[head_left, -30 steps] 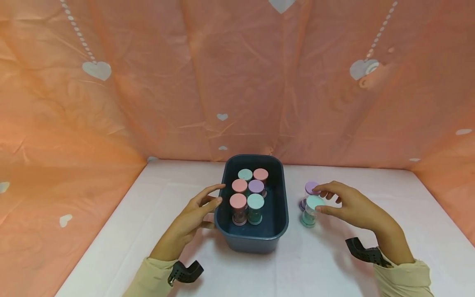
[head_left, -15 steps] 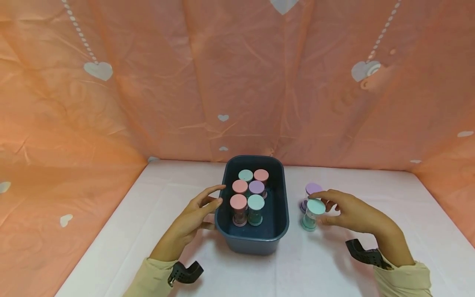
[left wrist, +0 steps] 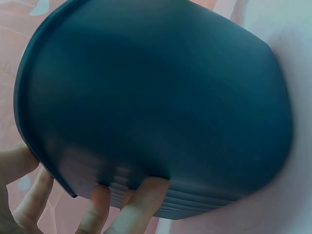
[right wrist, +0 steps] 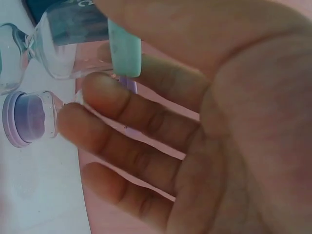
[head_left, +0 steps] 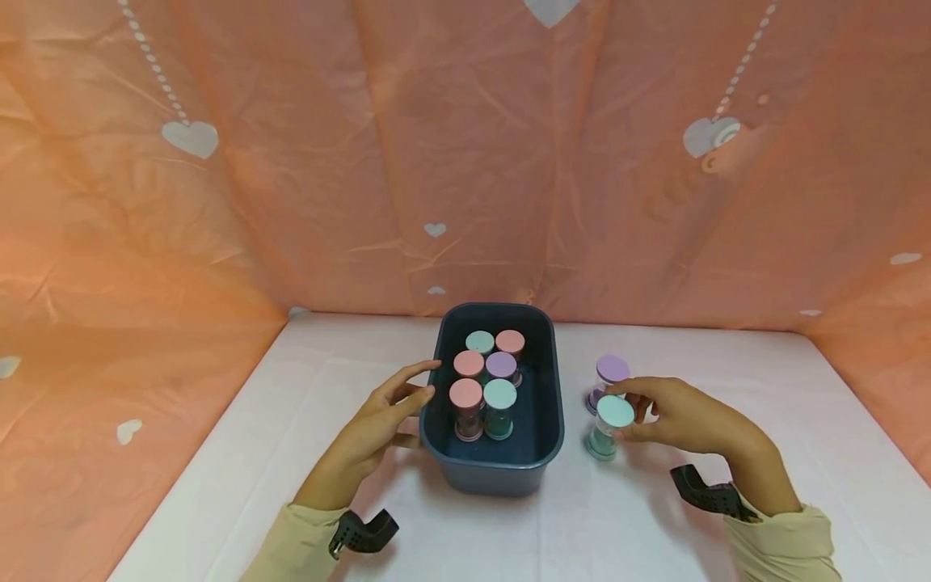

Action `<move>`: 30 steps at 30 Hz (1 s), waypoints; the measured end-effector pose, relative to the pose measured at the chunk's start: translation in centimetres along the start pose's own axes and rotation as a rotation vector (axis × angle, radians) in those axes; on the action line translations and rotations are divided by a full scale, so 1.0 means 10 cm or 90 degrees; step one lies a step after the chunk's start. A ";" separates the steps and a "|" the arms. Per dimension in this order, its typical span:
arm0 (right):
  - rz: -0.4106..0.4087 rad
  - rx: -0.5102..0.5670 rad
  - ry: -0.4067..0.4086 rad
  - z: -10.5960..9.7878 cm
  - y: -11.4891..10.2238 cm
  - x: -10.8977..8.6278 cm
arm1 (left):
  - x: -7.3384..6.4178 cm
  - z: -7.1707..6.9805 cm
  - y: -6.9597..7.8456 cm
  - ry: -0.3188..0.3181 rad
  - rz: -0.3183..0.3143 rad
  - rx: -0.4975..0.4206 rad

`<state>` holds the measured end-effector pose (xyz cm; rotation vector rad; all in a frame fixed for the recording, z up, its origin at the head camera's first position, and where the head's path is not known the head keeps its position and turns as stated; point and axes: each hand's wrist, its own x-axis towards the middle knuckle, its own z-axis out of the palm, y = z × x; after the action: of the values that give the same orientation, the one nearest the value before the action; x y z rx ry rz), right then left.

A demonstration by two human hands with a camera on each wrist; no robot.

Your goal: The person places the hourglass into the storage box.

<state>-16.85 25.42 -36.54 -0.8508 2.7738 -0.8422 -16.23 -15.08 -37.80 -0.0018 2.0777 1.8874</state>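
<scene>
In the head view my right hand (head_left: 680,416) pinches a mint-capped hourglass sand timer (head_left: 615,411) near its top, thumb on the near side and index finger across the far side. The right wrist view shows its mint cap (right wrist: 126,51) at the thumb, while the other fingers are loosely bent. A purple-capped sand timer (head_left: 612,369) stands just behind it. My left hand (head_left: 381,416) rests against the left side of a dark blue bin (head_left: 541,453). In the left wrist view its fingertips touch the ribbed outer wall (left wrist: 195,200) and the rim.
Inside the bin, several sand timers stand upright with pink, mint and purple caps, such as the front pink one (head_left: 465,394). Bare bin floor shows along the right side. An orange sheet with hearts (head_left: 465,162) hangs behind the white table (head_left: 611,533).
My right hand has come down and nearer to me, its index finger moving from the purple cap to the mint timer. That timer has shifted slightly toward me. The left hand stays put.
</scene>
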 end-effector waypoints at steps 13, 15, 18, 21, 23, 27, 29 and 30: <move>0.002 0.005 0.064 0.01 -0.01 0.00 | -0.01 0.00 0.01 -0.016 0.005 0.002; 0.008 0.002 0.078 0.01 -0.01 0.00 | -0.01 0.00 0.00 -0.017 0.006 0.001; 0.013 0.003 0.094 0.01 -0.01 0.00 | 0.00 -0.01 0.00 -0.015 0.006 0.004; 0.010 0.014 0.104 0.00 -0.03 0.00 | 0.01 -0.01 0.00 -0.007 0.003 0.002; 0.008 0.014 0.108 -0.01 -0.03 0.00 | 0.01 -0.01 0.00 -0.004 0.001 0.001; 0.004 0.020 0.120 -0.01 -0.04 0.00 | 0.01 0.00 0.00 -0.004 0.003 -0.001; -0.002 0.024 0.127 -0.01 -0.05 0.00 | 0.00 0.00 0.00 -0.004 0.004 -0.004; -0.006 0.026 0.132 -0.01 -0.05 0.00 | 0.00 0.00 0.00 -0.005 0.004 -0.003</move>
<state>-16.64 25.16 -36.21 -0.8136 2.9177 -1.0405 -16.26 -15.10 -37.82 0.0115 2.0713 1.8929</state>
